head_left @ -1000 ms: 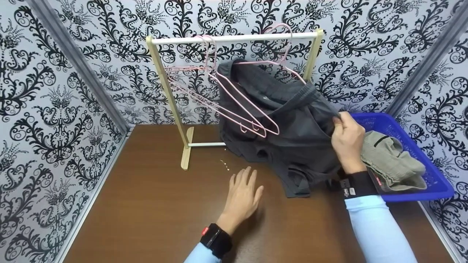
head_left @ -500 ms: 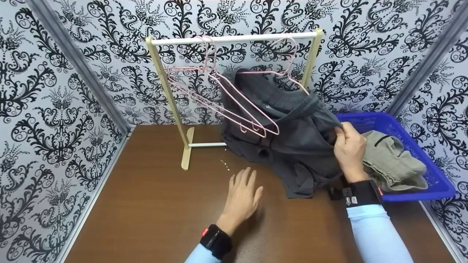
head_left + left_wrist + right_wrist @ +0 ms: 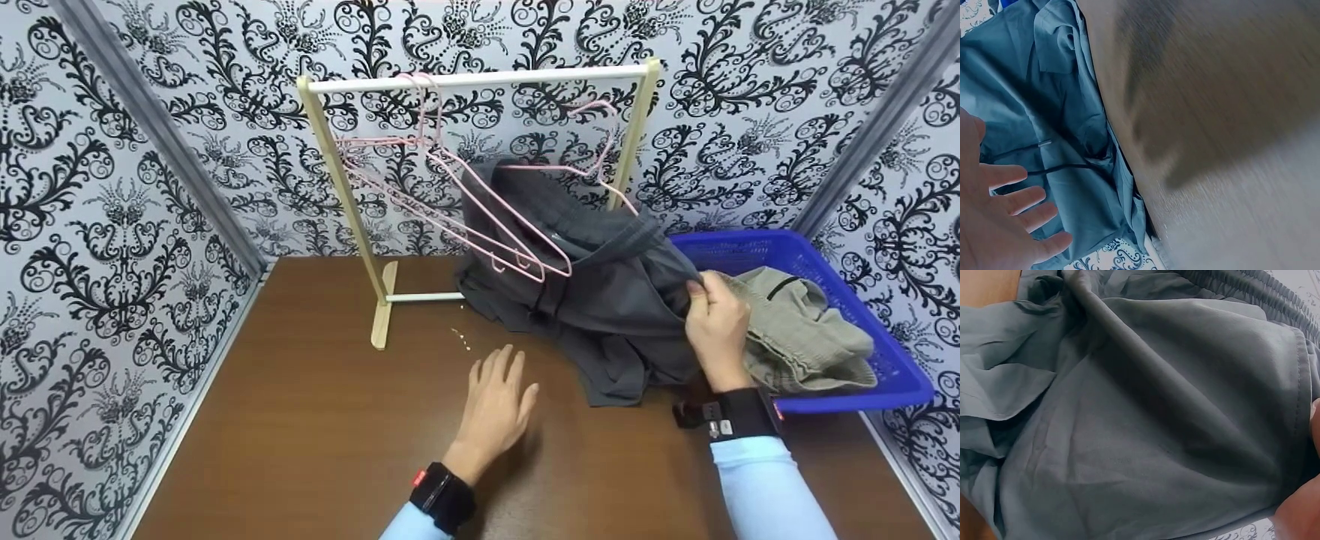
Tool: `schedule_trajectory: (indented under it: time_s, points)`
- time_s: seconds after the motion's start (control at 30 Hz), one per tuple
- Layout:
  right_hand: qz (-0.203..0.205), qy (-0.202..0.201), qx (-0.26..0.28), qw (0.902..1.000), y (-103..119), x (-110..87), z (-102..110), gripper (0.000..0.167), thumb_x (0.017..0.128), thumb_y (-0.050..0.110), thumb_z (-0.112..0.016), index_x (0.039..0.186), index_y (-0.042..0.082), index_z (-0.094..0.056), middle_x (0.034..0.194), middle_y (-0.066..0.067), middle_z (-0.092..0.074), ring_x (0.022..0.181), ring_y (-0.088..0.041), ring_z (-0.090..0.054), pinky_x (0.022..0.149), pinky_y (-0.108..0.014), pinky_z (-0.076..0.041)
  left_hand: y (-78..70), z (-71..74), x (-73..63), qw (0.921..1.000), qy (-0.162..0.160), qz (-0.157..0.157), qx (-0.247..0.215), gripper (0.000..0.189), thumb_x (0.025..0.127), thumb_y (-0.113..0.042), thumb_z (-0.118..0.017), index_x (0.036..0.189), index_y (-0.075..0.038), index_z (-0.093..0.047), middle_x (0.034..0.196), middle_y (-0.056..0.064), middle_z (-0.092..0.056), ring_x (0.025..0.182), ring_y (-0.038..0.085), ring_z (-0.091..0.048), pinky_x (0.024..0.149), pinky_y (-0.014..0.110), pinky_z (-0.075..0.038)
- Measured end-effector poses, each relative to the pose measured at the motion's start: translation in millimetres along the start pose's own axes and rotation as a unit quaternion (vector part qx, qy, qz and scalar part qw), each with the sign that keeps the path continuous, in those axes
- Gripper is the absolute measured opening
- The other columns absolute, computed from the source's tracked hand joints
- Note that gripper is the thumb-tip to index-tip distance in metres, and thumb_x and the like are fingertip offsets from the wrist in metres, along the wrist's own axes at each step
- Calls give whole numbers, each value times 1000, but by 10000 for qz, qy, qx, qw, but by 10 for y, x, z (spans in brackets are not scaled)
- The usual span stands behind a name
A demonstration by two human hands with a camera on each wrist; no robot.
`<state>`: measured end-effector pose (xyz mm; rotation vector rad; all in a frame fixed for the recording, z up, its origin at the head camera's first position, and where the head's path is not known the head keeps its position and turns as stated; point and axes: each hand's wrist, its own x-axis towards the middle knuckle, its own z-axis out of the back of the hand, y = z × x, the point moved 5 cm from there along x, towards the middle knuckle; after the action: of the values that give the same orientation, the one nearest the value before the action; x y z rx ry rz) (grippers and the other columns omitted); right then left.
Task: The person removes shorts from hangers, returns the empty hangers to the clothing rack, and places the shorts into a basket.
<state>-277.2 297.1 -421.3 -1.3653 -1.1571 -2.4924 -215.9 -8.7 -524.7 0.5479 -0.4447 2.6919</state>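
Observation:
Dark grey shorts [image 3: 622, 307] with an elastic waistband hang loosely at the right half of the rack, their lower part close over the table. My right hand [image 3: 716, 326] pinches their right side edge between thumb and fingers; in the right wrist view its fingers [image 3: 1300, 514] show at the cloth's border. A pink hanger [image 3: 616, 127] sits inside the waistband, its hook below the rack's white rod [image 3: 510, 76]. My left hand [image 3: 491, 409] holds nothing, fingers spread above the table. Drawstrings [image 3: 1064, 167] dangle from the shorts in the left wrist view.
Two other pink hangers [image 3: 426, 141] hang from the rod at left, overlapping the shorts in the head view. A blue basket [image 3: 904, 401] with khaki cloth [image 3: 814, 330] stands at right. Patterned walls surround the brown table [image 3: 322, 420].
My right hand has moved down with the shorts and their hanger; the hook has gone from above the rod to below it. My left hand has stayed in place.

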Motion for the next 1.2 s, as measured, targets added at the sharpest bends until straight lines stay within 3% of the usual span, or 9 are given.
schedule_trajectory:
  time_s: [0.2, 0.37, 0.57, 0.77, 1.0, 1.2]
  points:
    - [69, -22, -10, 10000, -57, -130, -14, 24, 97, 18, -67, 87, -4, -65, 76, -27, -65, 68, -53, -58, 63, -63, -40, 12, -2, -3, 10000, -10, 42, -42, 51, 104, -33, -56, 144, -2, -57, 150, 18, -52, 138, 35, -49, 114, 58, -37]
    - [174, -44, 32, 9998, -100, -253, -40, 34, 99, 28, -64, 87, -4, -65, 75, -26, -64, 67, -53, -57, 63, -61, -38, 31, -12, -6, 10000, -15, 55, -37, 51, 104, -35, -54, 144, -2, -57, 149, 18, -53, 138, 35, -49, 114, 58, -37]
    - [157, 47, 81, 9998, -157, -402, -80, 29, 98, 20, -66, 84, -5, -64, 72, -25, -60, 65, -51, -54, 62, -59, -38, 46, 9, -16, 9999, -129, 77, -74, 51, 104, -34, -56, 144, -2, -57, 149, 18, -53, 138, 35, -50, 114, 58, -37]
    - [69, 186, 61, 9998, -179, -553, -96, 20, 97, 13, -67, 87, -4, -67, 69, -20, -62, 60, -42, -53, 61, -46, -38, 76, 32, -17, 9996, -164, 123, -171, 52, 105, -35, -54, 145, -2, -56, 150, 19, -52, 139, 37, -49, 113, 59, -37]
    - [68, 337, 114, 9993, -226, -688, -127, 21, 97, 15, -68, 87, -3, -67, 70, -20, -63, 61, -43, -54, 63, -54, -41, 126, 74, -3, 9988, -372, 143, -294, 51, 104, -33, -56, 143, 0, -56, 148, 21, -53, 137, 39, -49, 113, 59, -36]
    - [-135, 544, 108, 9984, -259, -791, -152, 15, 95, 11, -69, 88, -2, -68, 73, -17, -66, 64, -39, -57, 65, -44, -42, 170, 109, 5, 9979, -535, 179, -302, 51, 103, -32, -58, 143, 0, -57, 147, 22, -54, 136, 41, -51, 112, 60, -37]
